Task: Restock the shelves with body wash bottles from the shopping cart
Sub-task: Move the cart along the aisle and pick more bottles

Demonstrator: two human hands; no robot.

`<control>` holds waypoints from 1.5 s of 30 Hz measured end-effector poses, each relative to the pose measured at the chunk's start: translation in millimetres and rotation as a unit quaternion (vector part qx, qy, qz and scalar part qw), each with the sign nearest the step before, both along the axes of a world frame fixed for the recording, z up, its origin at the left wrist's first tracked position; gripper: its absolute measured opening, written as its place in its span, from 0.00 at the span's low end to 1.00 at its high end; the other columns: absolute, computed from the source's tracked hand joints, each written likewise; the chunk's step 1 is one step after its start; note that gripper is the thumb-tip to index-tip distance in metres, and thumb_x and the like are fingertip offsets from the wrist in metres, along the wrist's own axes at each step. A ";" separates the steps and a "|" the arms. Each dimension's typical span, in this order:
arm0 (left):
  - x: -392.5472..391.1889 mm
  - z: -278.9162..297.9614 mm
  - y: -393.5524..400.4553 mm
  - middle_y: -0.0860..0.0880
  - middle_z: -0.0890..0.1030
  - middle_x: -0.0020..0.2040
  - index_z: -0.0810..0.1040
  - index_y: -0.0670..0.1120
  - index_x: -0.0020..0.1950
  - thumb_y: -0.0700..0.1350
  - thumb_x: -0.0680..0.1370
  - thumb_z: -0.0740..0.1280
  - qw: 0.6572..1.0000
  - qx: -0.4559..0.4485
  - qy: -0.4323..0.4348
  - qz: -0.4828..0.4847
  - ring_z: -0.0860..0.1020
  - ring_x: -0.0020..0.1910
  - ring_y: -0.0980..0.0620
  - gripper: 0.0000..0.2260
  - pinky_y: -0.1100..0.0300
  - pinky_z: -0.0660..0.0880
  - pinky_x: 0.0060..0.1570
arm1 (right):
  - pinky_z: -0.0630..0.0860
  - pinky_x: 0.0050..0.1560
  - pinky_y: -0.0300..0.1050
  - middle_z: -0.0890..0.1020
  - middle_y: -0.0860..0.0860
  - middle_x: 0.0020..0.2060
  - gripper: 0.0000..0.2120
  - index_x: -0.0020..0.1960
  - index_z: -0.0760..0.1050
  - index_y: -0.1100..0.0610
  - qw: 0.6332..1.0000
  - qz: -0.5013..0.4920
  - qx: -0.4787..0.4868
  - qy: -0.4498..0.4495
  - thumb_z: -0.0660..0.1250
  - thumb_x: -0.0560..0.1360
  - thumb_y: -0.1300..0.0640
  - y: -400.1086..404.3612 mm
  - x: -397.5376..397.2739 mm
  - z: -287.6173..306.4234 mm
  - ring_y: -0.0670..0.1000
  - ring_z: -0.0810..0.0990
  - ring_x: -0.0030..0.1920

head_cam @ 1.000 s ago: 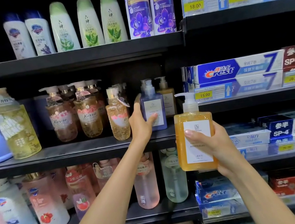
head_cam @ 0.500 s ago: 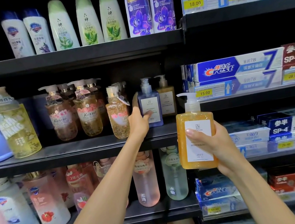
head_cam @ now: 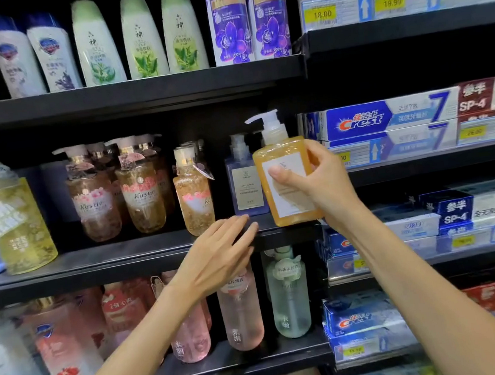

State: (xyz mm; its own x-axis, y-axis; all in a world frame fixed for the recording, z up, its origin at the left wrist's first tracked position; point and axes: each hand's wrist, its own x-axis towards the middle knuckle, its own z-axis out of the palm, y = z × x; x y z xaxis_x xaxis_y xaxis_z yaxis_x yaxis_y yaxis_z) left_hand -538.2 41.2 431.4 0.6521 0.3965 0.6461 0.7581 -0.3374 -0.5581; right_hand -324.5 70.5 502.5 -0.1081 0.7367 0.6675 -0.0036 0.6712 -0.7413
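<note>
My right hand (head_cam: pixel 317 185) grips an orange pump bottle of body wash (head_cam: pixel 281 167) with a white label, held upright at the right end of the middle shelf (head_cam: pixel 108 260), its base about level with the shelf's front edge. Just left of it and further back stands a purple pump bottle (head_cam: pixel 244 184) on that shelf. My left hand (head_cam: pixel 220 253) hovers in front of the shelf edge below the purple bottle, fingers straight and spread, holding nothing.
Amber Kustie pump bottles (head_cam: pixel 140 188) and a yellow bottle (head_cam: pixel 13 222) fill the middle shelf to the left. White, green and purple bottles (head_cam: pixel 140 38) line the top shelf. Pink and pale green bottles (head_cam: pixel 287 294) stand below. Toothpaste boxes (head_cam: pixel 384 117) fill the right-hand shelving.
My left hand let go of the purple bottle and dropped back to the shelf edge. My right hand lifted the orange bottle up and left, next to the purple one.
</note>
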 end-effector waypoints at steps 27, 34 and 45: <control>-18.0 -6.9 9.6 0.42 0.79 0.49 0.75 0.38 0.57 0.43 0.80 0.56 0.999 -0.004 0.029 -0.046 0.78 0.44 0.44 0.13 0.52 0.78 0.39 | 0.60 0.61 0.50 0.75 0.53 0.58 0.36 0.62 0.70 0.57 0.772 -0.508 0.167 -0.345 0.70 0.66 0.33 -3.6 -44.1 -17.1 0.54 0.70 0.61; -16.8 -8.1 10.6 0.43 0.78 0.47 0.77 0.38 0.54 0.42 0.80 0.57 0.999 -0.006 0.023 -0.043 0.77 0.42 0.45 0.12 0.53 0.76 0.39 | 0.58 0.63 0.51 0.76 0.54 0.57 0.26 0.60 0.70 0.57 0.744 -0.482 0.137 -0.442 0.72 0.71 0.43 15.1 -34.6 2.8 0.54 0.68 0.62; -18.0 -10.3 12.6 0.42 0.79 0.48 0.77 0.37 0.54 0.44 0.81 0.57 0.999 0.001 0.021 -0.035 0.79 0.44 0.43 0.13 0.52 0.77 0.40 | 0.49 0.70 0.52 0.77 0.54 0.58 0.24 0.62 0.70 0.57 0.782 -0.436 0.157 -0.417 0.72 0.72 0.47 21.5 -23.1 -0.1 0.55 0.72 0.63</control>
State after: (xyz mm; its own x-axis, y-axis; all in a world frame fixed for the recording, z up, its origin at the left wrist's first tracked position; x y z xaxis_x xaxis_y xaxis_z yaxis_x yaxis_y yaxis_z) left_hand -556.1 53.8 421.1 0.7047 0.3479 0.6184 0.7086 -0.3883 -0.5891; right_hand -347.5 92.0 502.4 -0.1501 0.5874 0.7953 0.9538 0.2977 -0.0399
